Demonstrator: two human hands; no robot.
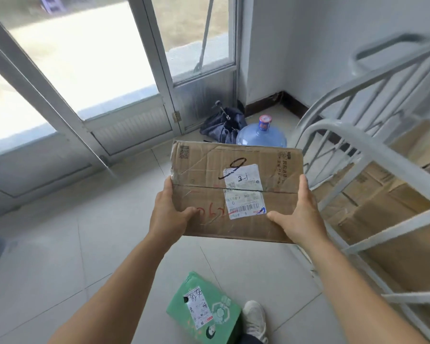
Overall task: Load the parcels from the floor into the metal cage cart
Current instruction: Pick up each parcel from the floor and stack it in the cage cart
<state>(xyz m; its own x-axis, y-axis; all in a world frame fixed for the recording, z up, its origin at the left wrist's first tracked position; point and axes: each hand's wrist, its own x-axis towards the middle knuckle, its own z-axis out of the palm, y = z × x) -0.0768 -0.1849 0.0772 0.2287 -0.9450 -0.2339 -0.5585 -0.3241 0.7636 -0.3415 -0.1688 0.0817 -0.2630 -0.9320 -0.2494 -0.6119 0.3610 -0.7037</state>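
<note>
Overhead, 1 brown cardboard parcel (236, 192) is held in the air by 2 hands, just left of the metal cage cart (372, 155): the left hand (170, 214) grips its left edge, the right hand (299, 214) its right edge, thumbs on top. 1 green parcel (205, 310) lies on the floor (60, 244) beside 1 white shoe (255, 319). Cartons fill the cart. 1 water bottle (262, 135) stands beyond.

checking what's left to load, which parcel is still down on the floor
The green box, lying on the tiles by the person's white shoe. The brown cardboard box is held up between both hands, and other brown boxes already sit inside the cage cart.
</note>
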